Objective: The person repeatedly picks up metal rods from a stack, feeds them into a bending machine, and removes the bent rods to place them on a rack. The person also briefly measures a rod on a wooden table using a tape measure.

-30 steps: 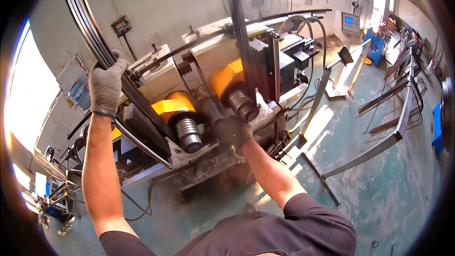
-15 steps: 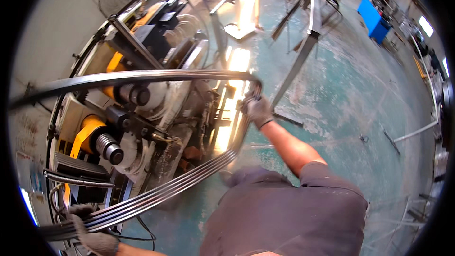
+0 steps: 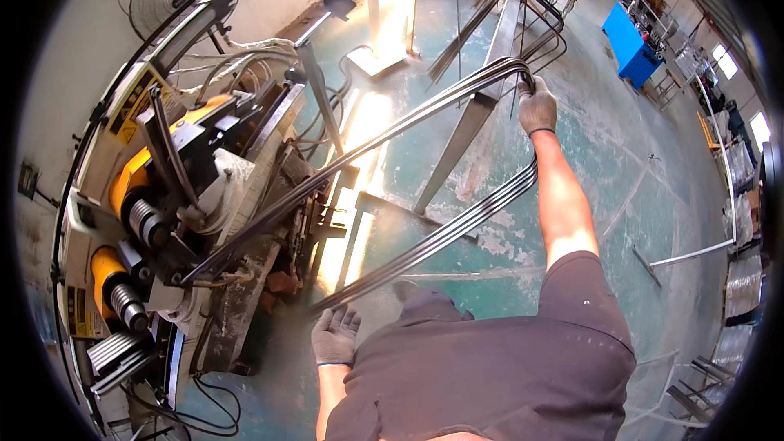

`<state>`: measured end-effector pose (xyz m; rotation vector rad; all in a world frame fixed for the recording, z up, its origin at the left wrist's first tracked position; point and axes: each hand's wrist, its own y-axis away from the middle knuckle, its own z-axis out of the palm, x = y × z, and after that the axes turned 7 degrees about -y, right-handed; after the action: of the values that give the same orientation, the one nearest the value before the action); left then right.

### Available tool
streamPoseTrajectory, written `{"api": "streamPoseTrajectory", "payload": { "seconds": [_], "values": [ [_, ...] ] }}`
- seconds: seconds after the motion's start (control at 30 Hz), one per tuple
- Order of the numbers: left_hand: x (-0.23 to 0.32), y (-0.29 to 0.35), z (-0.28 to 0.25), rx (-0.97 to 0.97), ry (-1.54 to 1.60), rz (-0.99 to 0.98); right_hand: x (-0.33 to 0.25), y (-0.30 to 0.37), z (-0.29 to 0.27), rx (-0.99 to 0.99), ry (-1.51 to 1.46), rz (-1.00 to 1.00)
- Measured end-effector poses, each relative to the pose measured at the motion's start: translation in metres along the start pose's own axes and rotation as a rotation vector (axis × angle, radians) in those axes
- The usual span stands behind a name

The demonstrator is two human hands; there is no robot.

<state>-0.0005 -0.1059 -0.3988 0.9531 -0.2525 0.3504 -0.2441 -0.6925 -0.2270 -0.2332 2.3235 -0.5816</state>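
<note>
A bundle of several thin metal rods [image 3: 441, 247], bent into a long U, stretches across the middle. My right hand [image 3: 537, 108], in a grey glove, is closed around the bundle at its bent end, with the arm reaching far to the right. The upper leg of the bundle crosses in front of the bending machine and the end of a steel stand [image 3: 461, 147]; whether it touches the stand I cannot tell. Beneath the blurred near end of the lower leg, my gloved left hand [image 3: 335, 336] lies palm up with its fingers stretched out, holding nothing.
At left stands a machine [image 3: 237, 269] with yellow-and-black rollers [image 3: 147, 222], hoses and cables. Other bent rods [image 3: 539, 12] hang on the stand at the back. A blue cabinet [image 3: 633, 45] is farther off at the right. A thin metal frame [image 3: 694, 253] stands along the right side.
The bundle has swung to the right, away from the machine, with my right hand gripping its bend. My left hand has let go of the rods and moved right, closer to my body.
</note>
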Motion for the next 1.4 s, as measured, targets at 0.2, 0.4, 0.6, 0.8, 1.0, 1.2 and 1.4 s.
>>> {"api": "streamPoseTrajectory", "payload": {
  "seconds": [0.2,0.4,0.6,0.8,1.0,1.2,1.4],
  "values": [
    [0.000,-0.005,0.082,0.021,-0.282,0.275,0.062,-0.097,0.073,0.155,0.138,-0.343],
    [-0.003,-0.010,0.057,0.247,-0.235,0.294,0.069,-0.200,0.095,0.061,0.622,-0.298],
    [-0.047,0.035,-0.023,0.482,-0.090,0.358,0.046,-0.106,0.131,0.372,0.328,-0.544],
    [-0.113,0.094,-0.148,0.671,0.121,0.350,0.224,0.246,0.234,-0.792,0.542,-0.414],
    [-0.160,0.204,-0.254,0.820,0.330,0.603,-0.030,0.569,0.142,-1.723,0.006,-0.807],
    [-0.252,0.346,-0.416,1.091,0.443,0.728,-0.203,0.742,0.128,-1.647,0.015,-1.222],
    [-0.304,0.541,-0.545,1.725,0.568,0.846,-0.320,0.947,0.038,-1.775,-0.165,-1.373]
  ]
}}
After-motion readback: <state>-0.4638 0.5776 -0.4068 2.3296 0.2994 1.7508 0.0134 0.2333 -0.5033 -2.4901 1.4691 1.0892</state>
